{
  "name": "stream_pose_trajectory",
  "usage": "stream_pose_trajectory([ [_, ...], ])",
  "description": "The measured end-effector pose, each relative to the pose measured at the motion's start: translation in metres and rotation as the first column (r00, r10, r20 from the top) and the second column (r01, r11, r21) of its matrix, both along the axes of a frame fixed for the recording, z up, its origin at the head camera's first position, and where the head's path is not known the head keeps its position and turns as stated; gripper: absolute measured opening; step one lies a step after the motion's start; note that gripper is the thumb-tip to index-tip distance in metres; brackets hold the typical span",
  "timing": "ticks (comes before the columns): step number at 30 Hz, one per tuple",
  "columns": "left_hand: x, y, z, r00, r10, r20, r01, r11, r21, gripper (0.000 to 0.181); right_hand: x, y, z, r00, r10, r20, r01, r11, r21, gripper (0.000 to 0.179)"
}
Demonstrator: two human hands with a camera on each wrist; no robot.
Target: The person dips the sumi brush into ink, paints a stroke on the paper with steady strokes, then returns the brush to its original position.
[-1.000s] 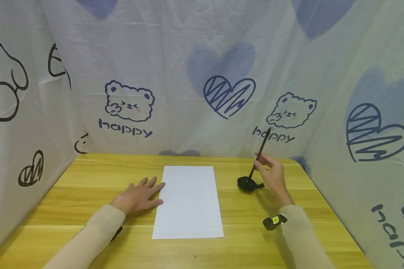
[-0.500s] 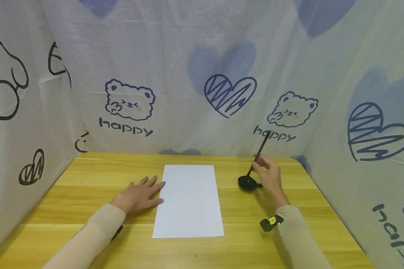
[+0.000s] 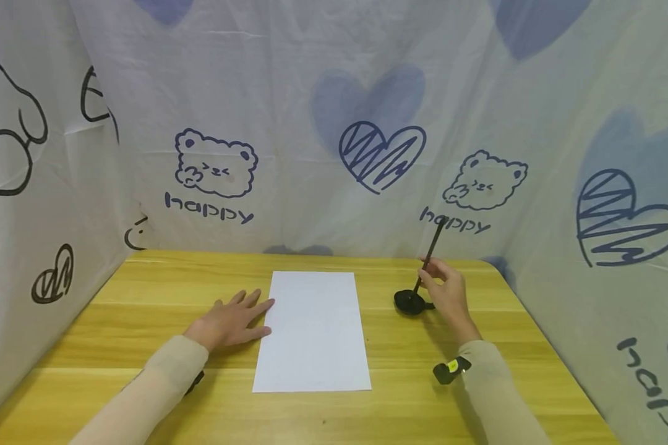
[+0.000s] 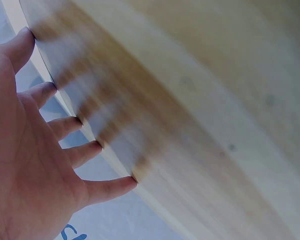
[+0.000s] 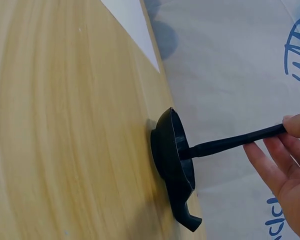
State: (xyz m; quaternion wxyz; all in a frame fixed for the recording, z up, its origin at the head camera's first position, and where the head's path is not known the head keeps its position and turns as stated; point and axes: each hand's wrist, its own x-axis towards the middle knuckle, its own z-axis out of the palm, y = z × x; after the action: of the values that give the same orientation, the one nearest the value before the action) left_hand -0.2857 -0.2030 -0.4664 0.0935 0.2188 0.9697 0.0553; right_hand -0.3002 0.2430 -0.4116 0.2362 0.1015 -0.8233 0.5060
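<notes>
My right hand (image 3: 447, 295) pinches the slim dark handle of a writing brush (image 3: 433, 248) between thumb and fingers. The brush leans up and to the right, its lower end inside a small black ink dish (image 5: 166, 152) with a curled handle at one side. The dish hides the brush's tip. A white sheet of paper (image 3: 313, 334) lies on the wooden table in the head view, its face blank. My left hand (image 3: 231, 322) rests palm down with fingers spread; index finger and thumb touch the paper's left edge. In the left wrist view its fingertips (image 4: 127, 182) meet the tabletop.
The yellow wood-grain table (image 3: 117, 346) carries the paper at its middle and the ink dish to the right. Pale cloth (image 3: 300, 93) with printed hearts and bears hangs close behind and at both sides. A small black device (image 3: 451, 369) sits on my right wrist.
The brush has shifted slightly left and then back right within the dish, with my right hand following. My left hand and the paper stay in place.
</notes>
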Motion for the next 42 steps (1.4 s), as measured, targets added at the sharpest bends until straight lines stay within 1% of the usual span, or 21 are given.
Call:
stream_pose_trajectory([
  [2,-0.002,-0.001,-0.003,1.000,0.004,-0.009,-0.004,1.000,0.010,0.074,-0.001,0.001,0.000,1.000,0.002,-0.004,-0.002,1.000,0.005,0.027],
  [3,-0.002,-0.001,-0.003,1.000,0.004,-0.009,-0.004,1.000,0.011,0.073,-0.002,0.001,-0.001,1.000,0.004,-0.007,-0.004,1.000,0.005,0.027],
  [7,-0.001,-0.001,-0.001,1.000,0.006,-0.009,-0.006,1.000,0.017,0.073,-0.017,0.009,-0.014,0.999,-0.008,-0.031,0.008,1.000,-0.001,0.027],
  [9,0.000,0.001,0.003,1.000,0.002,-0.002,-0.002,1.000,0.010,0.073,-0.025,0.014,-0.020,0.999,-0.020,-0.042,0.020,1.000,-0.006,0.026],
  [10,0.000,0.001,0.004,1.000,0.001,-0.003,-0.001,1.000,0.010,0.073,-0.028,0.015,-0.021,0.999,-0.027,-0.044,0.026,1.000,-0.011,0.026],
  [12,0.000,0.001,0.004,1.000,-0.002,-0.007,0.002,1.000,0.007,0.073,-0.029,0.016,-0.019,0.998,-0.031,-0.053,0.030,0.999,-0.022,0.025],
  [17,0.000,0.001,0.005,1.000,-0.003,-0.014,0.003,1.000,0.003,0.074,-0.031,0.020,-0.016,0.997,-0.033,-0.070,0.032,0.999,-0.014,0.025],
  [21,0.000,0.001,0.005,1.000,-0.004,-0.012,0.004,1.000,0.005,0.074,-0.030,0.023,-0.015,0.995,-0.060,-0.075,0.062,0.998,0.015,0.025],
  [25,0.001,0.001,0.005,1.000,-0.004,0.002,0.004,1.000,0.008,0.074,-0.031,0.027,-0.017,0.994,-0.081,-0.070,0.084,0.996,0.034,0.027],
  [30,0.001,0.002,0.006,1.000,0.004,0.014,-0.004,1.000,0.009,0.073,-0.032,0.030,-0.018,0.993,-0.087,-0.074,0.090,0.995,0.038,0.026],
  [35,0.001,0.002,0.005,1.000,0.004,0.010,-0.004,1.000,-0.003,0.074,-0.032,0.032,-0.020,0.993,-0.087,-0.082,0.091,0.995,0.043,0.026],
  [42,0.001,0.001,0.003,1.000,0.004,0.007,-0.004,1.000,-0.002,0.074,-0.032,0.032,-0.020,0.992,-0.112,-0.066,0.115,0.992,0.055,0.026],
])
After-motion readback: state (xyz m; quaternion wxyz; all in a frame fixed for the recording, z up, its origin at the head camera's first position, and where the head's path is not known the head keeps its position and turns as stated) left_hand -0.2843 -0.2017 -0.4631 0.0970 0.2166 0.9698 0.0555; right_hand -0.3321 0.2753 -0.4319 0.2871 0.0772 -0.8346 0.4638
